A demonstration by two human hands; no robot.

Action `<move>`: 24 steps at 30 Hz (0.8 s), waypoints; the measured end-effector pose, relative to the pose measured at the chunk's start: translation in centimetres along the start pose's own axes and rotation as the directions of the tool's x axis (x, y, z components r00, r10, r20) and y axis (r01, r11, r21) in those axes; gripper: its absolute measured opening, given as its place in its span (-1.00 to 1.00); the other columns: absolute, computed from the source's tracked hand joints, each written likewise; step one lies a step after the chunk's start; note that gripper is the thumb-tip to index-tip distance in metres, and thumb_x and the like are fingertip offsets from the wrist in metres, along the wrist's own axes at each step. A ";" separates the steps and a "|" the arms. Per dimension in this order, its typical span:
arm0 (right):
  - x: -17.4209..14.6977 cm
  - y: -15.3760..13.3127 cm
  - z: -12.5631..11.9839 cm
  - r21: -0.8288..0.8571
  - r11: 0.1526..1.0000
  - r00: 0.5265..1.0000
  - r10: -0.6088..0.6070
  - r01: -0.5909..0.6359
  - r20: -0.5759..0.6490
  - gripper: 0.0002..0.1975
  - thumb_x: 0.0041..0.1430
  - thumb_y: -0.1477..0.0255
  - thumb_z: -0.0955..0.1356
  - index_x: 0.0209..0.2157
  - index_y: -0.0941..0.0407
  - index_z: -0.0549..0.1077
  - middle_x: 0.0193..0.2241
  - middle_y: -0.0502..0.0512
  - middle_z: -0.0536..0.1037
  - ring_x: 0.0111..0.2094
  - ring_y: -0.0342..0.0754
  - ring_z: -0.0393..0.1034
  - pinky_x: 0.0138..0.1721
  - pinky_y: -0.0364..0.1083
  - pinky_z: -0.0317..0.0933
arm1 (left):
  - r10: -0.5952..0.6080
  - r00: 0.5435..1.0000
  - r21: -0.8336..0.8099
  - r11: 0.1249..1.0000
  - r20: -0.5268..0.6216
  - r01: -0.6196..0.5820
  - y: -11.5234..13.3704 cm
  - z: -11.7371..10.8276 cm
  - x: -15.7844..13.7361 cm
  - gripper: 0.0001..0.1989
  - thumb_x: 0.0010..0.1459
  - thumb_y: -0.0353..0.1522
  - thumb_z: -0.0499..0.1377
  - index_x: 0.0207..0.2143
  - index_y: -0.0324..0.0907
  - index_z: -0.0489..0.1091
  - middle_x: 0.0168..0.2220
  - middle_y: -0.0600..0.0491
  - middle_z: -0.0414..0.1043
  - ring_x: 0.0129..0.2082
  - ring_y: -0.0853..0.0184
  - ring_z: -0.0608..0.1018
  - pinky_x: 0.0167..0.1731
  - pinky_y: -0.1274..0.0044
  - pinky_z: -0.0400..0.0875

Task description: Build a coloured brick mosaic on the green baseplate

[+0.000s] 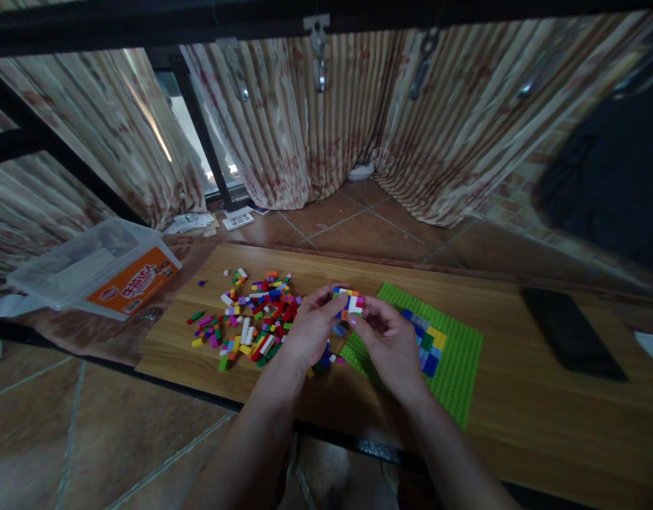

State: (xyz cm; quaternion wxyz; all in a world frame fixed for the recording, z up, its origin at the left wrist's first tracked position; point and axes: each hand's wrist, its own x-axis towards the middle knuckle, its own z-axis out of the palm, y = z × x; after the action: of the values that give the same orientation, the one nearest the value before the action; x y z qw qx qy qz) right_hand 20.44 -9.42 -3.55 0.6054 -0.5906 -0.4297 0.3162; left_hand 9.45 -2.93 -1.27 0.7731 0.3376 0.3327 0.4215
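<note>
Between my two hands is a small block of joined toy bricks (353, 303) in blue, white, red, orange and pink. My left hand (319, 322) grips its left side, thumb on the front. My right hand (387, 336) pinches its right side with thumb and fingers. Below and behind my right hand lies a green studded baseplate (467, 354), with blue, yellow, green and light blue bricks (427, 343) joined on it. To the left, many loose coloured bricks (263, 312) are heaped on the wooden board, some partly hidden by my left hand.
A clear plastic box (55, 280) with an orange label stands at the left end of the wooden tabletop (518, 411). A dark phone-like slab (574, 333) lies at the right. Striped curtains (284, 120) hang beyond, with papers (236, 219) on the floor.
</note>
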 end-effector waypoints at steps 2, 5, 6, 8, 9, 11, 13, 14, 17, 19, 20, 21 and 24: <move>0.1 0.0 0.0 0.066 0.997 0.999 0.042 -0.044 0.021 -0.69 0.05 0.27 0.45 -0.16 0.09 0.53 -0.28 0.06 0.59 -0.30 -0.05 0.45 -0.22 -0.04 0.32 | 0.009 1.000 -0.001 1.000 0.002 -0.009 -0.2 0.0 0.1 -0.65 -0.16 -0.33 0.43 -0.26 -0.24 0.52 -0.35 0.07 0.51 -0.36 0.43 0.51 -0.31 0.59 0.38; 0.1 0.2 0.0 0.117 0.987 0.994 0.108 -0.111 0.036 -0.71 0.00 0.26 0.47 -0.22 0.10 0.57 -0.33 0.05 0.61 -0.33 -0.06 0.45 -0.24 -0.04 0.32 | 0.021 1.000 0.030 0.999 0.019 -0.022 -0.3 -0.1 0.4 -0.63 -0.16 -0.31 0.43 -0.26 -0.24 0.51 -0.38 0.06 0.51 -0.40 0.44 0.49 -0.34 0.59 0.37; 0.2 0.2 0.0 0.132 0.983 0.992 0.125 -0.129 0.034 -0.72 -0.02 0.27 0.48 -0.25 0.10 0.59 -0.35 0.04 0.61 -0.36 -0.07 0.44 -0.26 -0.05 0.33 | 0.025 0.999 0.043 0.999 0.019 -0.026 -0.4 -0.1 0.5 -0.62 -0.16 -0.31 0.43 -0.25 -0.24 0.51 -0.38 0.07 0.51 -0.41 0.44 0.49 -0.34 0.59 0.37; 0.2 0.2 0.0 0.172 0.972 0.987 0.157 -0.158 0.021 -0.74 -0.05 0.28 0.50 -0.30 0.09 0.61 -0.41 0.02 0.61 -0.41 -0.09 0.43 -0.30 -0.06 0.33 | 0.037 0.999 0.069 0.997 0.004 -0.037 -0.5 -0.1 0.6 -0.61 -0.15 -0.31 0.43 -0.22 -0.23 0.51 -0.37 0.06 0.51 -0.41 0.43 0.49 -0.35 0.59 0.36; 0.2 0.2 0.0 0.196 0.965 0.985 0.174 -0.173 0.013 -0.75 -0.07 0.28 0.51 -0.32 0.09 0.61 -0.44 0.01 0.61 -0.43 -0.09 0.43 -0.32 -0.06 0.34 | 0.041 0.999 0.080 0.996 -0.004 -0.040 -0.6 -0.1 0.6 -0.61 -0.14 -0.31 0.42 -0.21 -0.23 0.51 -0.36 0.06 0.52 -0.40 0.43 0.50 -0.35 0.59 0.36; 0.1 0.1 0.1 0.246 0.948 0.979 0.206 -0.201 0.008 -0.75 -0.10 0.29 0.52 -0.34 0.09 0.62 -0.47 0.00 0.61 -0.48 -0.11 0.42 -0.35 -0.06 0.35 | 0.051 0.999 0.101 0.994 -0.017 -0.049 -0.7 -0.2 0.6 -0.63 -0.13 -0.30 0.41 -0.22 -0.23 0.51 -0.35 0.05 0.52 -0.39 0.42 0.50 -0.35 0.60 0.36; 0.1 0.0 0.2 0.294 0.927 0.970 0.242 -0.235 0.015 -0.74 -0.13 0.29 0.54 -0.35 0.09 0.63 -0.49 0.00 0.61 -0.49 -0.12 0.43 -0.35 -0.05 0.37 | 0.057 0.998 0.114 0.992 -0.016 -0.055 -0.7 -0.3 0.7 -0.67 -0.12 -0.29 0.41 -0.28 -0.24 0.52 -0.37 0.05 0.53 -0.40 0.42 0.50 -0.36 0.59 0.36; 0.1 0.0 0.2 0.315 0.914 0.965 0.262 -0.256 0.022 -0.73 -0.15 0.29 0.55 -0.34 0.09 0.63 -0.49 0.01 0.62 -0.49 -0.11 0.44 -0.35 -0.05 0.38 | 0.059 0.998 0.121 0.991 -0.012 -0.057 -0.7 -0.3 0.7 -0.69 -0.12 -0.28 0.41 -0.31 -0.25 0.52 -0.39 0.05 0.52 -0.41 0.43 0.50 -0.37 0.59 0.35; 0.0 -0.2 0.3 0.374 0.872 0.944 0.327 -0.317 0.040 -0.69 -0.21 0.29 0.57 -0.34 0.08 0.64 -0.47 0.03 0.63 -0.46 -0.09 0.47 -0.32 -0.02 0.41 | 0.067 0.998 0.129 0.989 -0.009 -0.065 -0.6 -0.5 0.6 -0.72 -0.13 -0.27 0.41 -0.40 -0.26 0.51 -0.43 0.04 0.52 -0.44 0.43 0.49 -0.38 0.59 0.35; 0.0 -0.2 0.4 0.411 0.844 0.932 0.359 -0.346 0.047 -0.67 -0.23 0.29 0.58 -0.34 0.09 0.63 -0.45 0.03 0.63 -0.45 -0.10 0.47 -0.30 -0.02 0.42 | 0.061 0.998 0.107 0.993 -0.017 -0.059 -0.4 -0.5 0.5 -0.73 -0.14 -0.28 0.41 -0.41 -0.27 0.51 -0.43 0.04 0.53 -0.44 0.44 0.49 -0.38 0.59 0.35; 0.0 -0.3 0.4 0.434 0.827 0.927 0.373 -0.357 0.052 -0.67 -0.23 0.29 0.58 -0.34 0.09 0.63 -0.45 0.03 0.63 -0.45 -0.11 0.47 -0.29 -0.04 0.42 | 0.051 0.998 0.088 0.995 -0.022 -0.049 -0.3 -0.5 0.5 -0.73 -0.14 -0.28 0.42 -0.41 -0.27 0.51 -0.43 0.04 0.53 -0.45 0.44 0.49 -0.37 0.59 0.36; 0.1 -0.3 0.5 0.460 0.808 0.921 0.385 -0.368 0.061 -0.67 -0.22 0.28 0.58 -0.34 0.10 0.63 -0.45 0.03 0.63 -0.44 -0.13 0.47 -0.28 -0.05 0.41 | 0.036 0.999 0.069 0.997 -0.023 -0.034 -0.1 -0.5 0.5 -0.73 -0.15 -0.29 0.42 -0.41 -0.27 0.51 -0.44 0.05 0.53 -0.45 0.44 0.49 -0.37 0.59 0.37; 0.2 -0.5 0.6 0.529 0.748 0.905 0.414 -0.400 0.099 -0.66 -0.23 0.27 0.58 -0.35 0.11 0.62 -0.44 0.02 0.61 -0.43 -0.17 0.45 -0.29 -0.12 0.40 | -0.011 1.000 0.033 0.999 -0.020 0.012 0.1 -0.5 0.3 -0.72 -0.16 -0.29 0.42 -0.41 -0.28 0.50 -0.44 0.05 0.52 -0.46 0.44 0.49 -0.36 0.59 0.38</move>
State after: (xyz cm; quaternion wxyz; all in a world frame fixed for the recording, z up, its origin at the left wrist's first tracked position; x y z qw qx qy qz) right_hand 19.97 -9.06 -3.09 0.6679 -0.4801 -0.1769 0.5404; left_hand 9.16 -2.46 -1.51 0.7665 0.3442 0.3491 0.4150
